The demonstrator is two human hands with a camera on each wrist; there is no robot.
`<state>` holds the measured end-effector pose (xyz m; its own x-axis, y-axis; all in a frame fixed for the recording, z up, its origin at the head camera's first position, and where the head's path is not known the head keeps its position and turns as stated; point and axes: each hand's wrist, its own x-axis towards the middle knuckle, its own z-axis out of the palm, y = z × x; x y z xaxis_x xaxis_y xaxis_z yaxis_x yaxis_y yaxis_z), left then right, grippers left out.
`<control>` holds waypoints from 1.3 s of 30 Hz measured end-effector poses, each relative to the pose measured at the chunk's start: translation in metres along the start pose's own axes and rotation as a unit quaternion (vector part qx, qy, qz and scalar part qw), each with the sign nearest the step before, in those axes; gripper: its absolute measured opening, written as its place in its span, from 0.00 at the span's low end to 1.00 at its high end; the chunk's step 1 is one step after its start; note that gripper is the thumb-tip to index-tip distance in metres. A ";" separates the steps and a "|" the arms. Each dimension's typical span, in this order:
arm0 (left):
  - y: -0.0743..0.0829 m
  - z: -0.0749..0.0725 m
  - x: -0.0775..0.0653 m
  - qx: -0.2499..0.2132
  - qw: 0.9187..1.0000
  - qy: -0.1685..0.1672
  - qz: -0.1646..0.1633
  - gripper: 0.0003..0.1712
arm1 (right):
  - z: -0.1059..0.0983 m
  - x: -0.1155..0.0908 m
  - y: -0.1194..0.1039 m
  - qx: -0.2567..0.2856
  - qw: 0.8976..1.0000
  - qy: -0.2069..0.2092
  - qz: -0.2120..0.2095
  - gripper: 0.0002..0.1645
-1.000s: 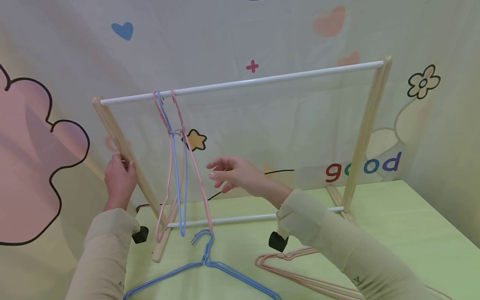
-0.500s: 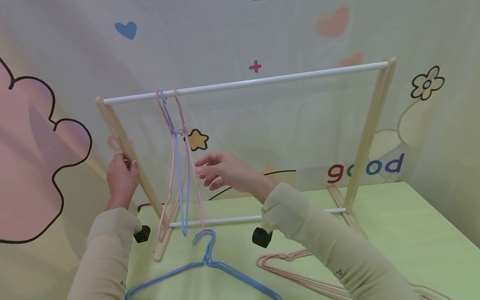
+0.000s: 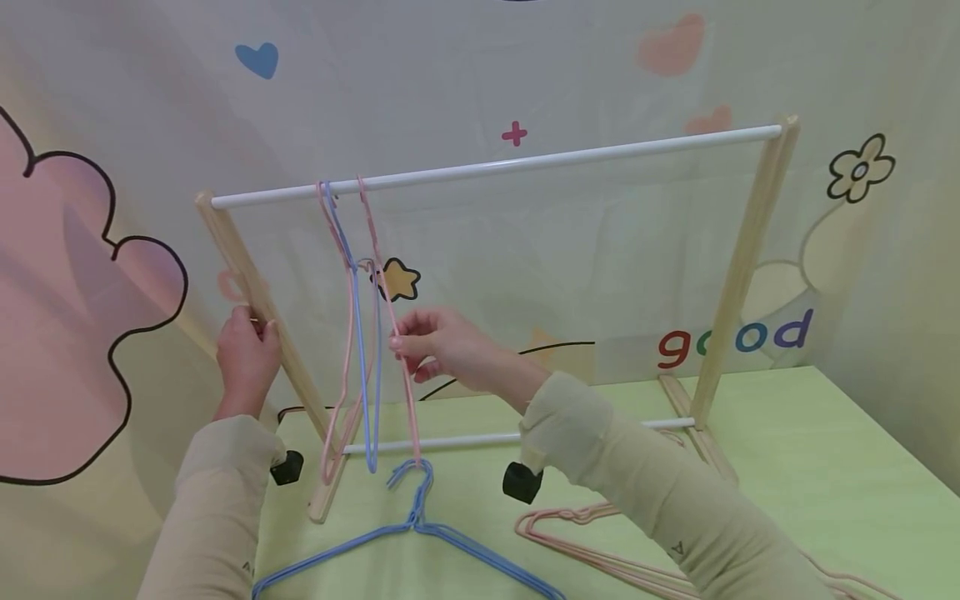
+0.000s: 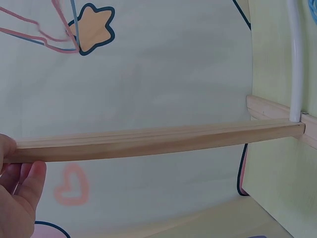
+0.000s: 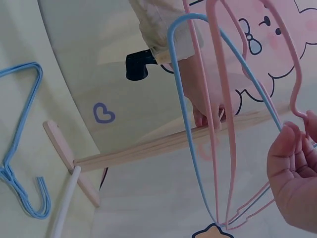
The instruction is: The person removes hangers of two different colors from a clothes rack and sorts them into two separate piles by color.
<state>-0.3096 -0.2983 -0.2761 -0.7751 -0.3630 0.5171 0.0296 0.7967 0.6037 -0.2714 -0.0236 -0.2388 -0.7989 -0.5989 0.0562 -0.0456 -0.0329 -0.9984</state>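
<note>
My left hand (image 3: pixel 247 354) grips the left wooden post (image 3: pixel 238 258) of a small clothes rack, thumb and fingers on either side of it in the left wrist view. On the rack's white rail (image 3: pixel 570 157) hang a pink hanger (image 3: pixel 348 342), a blue hanger (image 3: pixel 358 333) beside it, and another pink hanger (image 3: pixel 411 408) slightly to the right. With thumb and fingers my right hand (image 3: pixel 453 350) pinches the side of that rightmost pink hanger. The hanging blue hanger (image 5: pixel 179 89) and my left hand (image 5: pixel 203 106) also show in the right wrist view.
Several blue hangers (image 3: pixel 480 550) lie stacked on the pale green table (image 3: pixel 810 467) in front of the rack. To their right is a stack of pink hangers (image 3: pixel 577 550), partly hidden by my right sleeve. A patterned cloth (image 3: pixel 600 67) hangs behind the rack.
My right hand has moved left to the rightmost pink hanger, and its fingers have closed on it. That hanger's hook sits slightly farther right. The left hand stays on the post.
</note>
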 end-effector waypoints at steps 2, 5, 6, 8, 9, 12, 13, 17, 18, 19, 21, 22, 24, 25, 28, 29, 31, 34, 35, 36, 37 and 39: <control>0.001 0.000 0.000 0.000 1.000 -0.002 -0.001 0.17 | -0.002 -0.003 -0.003 0.004 1.000 0.004 -0.011 0.04; 0.001 0.000 0.000 0.000 1.000 0.001 0.001 0.17 | -0.007 -0.008 -0.009 0.004 1.000 0.010 -0.029 0.04; 0.002 0.000 0.000 0.000 1.000 0.003 0.001 0.17 | -0.009 -0.010 -0.011 0.002 0.999 0.011 -0.033 0.04; 0.002 0.001 0.000 0.001 1.000 0.003 0.003 0.17 | -0.013 -0.014 -0.014 -0.003 0.999 0.009 -0.039 0.03; 0.001 0.001 0.000 0.001 1.000 0.004 0.003 0.17 | -0.015 -0.017 -0.015 -0.008 0.999 0.006 -0.041 0.03; 0.001 0.001 0.001 0.002 1.000 0.007 0.005 0.17 | -0.024 -0.026 -0.017 -0.023 0.999 -0.002 -0.044 0.03; 0.001 0.002 0.001 0.003 1.000 0.007 0.005 0.17 | -0.028 -0.030 -0.017 -0.028 0.999 -0.003 -0.043 0.03; 0.001 0.002 0.001 0.002 1.000 0.008 0.004 0.16 | -0.044 -0.049 -0.015 -0.064 0.997 -0.007 -0.042 0.03; 0.001 0.002 0.001 0.002 1.000 0.008 0.003 0.16 | -0.048 -0.054 -0.014 -0.072 0.997 -0.006 -0.040 0.03; 0.001 0.002 0.001 0.002 1.000 0.008 0.003 0.16 | -0.052 -0.060 -0.013 -0.082 0.996 -0.006 -0.039 0.03; 0.000 0.002 0.001 0.003 1.000 0.009 0.004 0.17 | -0.061 -0.071 -0.010 -0.097 0.995 -0.005 -0.036 0.03; 0.001 0.002 0.001 0.003 1.000 0.007 0.003 0.17 | -0.065 -0.077 -0.007 -0.102 0.994 -0.003 -0.034 0.04; 0.000 0.002 0.001 0.004 1.000 0.005 0.000 0.17 | -0.073 -0.088 -0.002 -0.119 0.992 0.001 -0.032 0.04; 0.000 0.001 0.001 0.004 1.000 0.004 -0.001 0.17 | -0.077 -0.093 0.001 -0.126 0.991 0.004 -0.032 0.05; 0.000 0.001 0.001 0.002 1.000 0.001 -0.004 0.17 | -0.087 -0.105 0.008 -0.155 0.987 0.017 -0.029 0.05; 0.000 0.001 0.001 0.001 1.000 0.002 -0.003 0.17 | -0.091 -0.109 0.011 -0.168 0.985 0.023 -0.028 0.05; 0.000 0.001 0.000 -0.002 1.000 0.005 -0.002 0.17 | -0.098 -0.117 0.015 -0.196 0.980 0.036 -0.024 0.07; 0.000 0.001 0.000 -0.003 1.000 0.012 0.004 0.17 | -0.109 -0.129 0.020 -0.234 0.970 0.056 -0.019 0.08; 0.000 0.001 0.000 -0.003 1.000 0.012 0.006 0.17 | -0.114 -0.133 0.022 -0.244 0.968 0.063 -0.015 0.08; -0.001 0.002 0.000 -0.002 1.000 0.012 0.006 0.17 | -0.119 -0.137 0.025 -0.248 0.966 0.068 -0.013 0.08; -0.001 0.002 0.000 -0.002 1.000 0.012 0.006 0.17 | -0.124 -0.140 0.028 -0.252 0.965 0.075 -0.010 0.08; -0.001 0.002 0.001 -0.001 1.000 0.013 0.007 0.17 | -0.135 -0.146 0.035 -0.253 0.964 0.083 -0.001 0.08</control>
<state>-0.3115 -0.2984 -0.2776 -0.7586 -0.3638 0.5405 0.0419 0.8006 0.5978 -0.2372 0.1702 -0.2820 -0.8816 -0.4615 0.0994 -0.3000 0.3852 -0.8727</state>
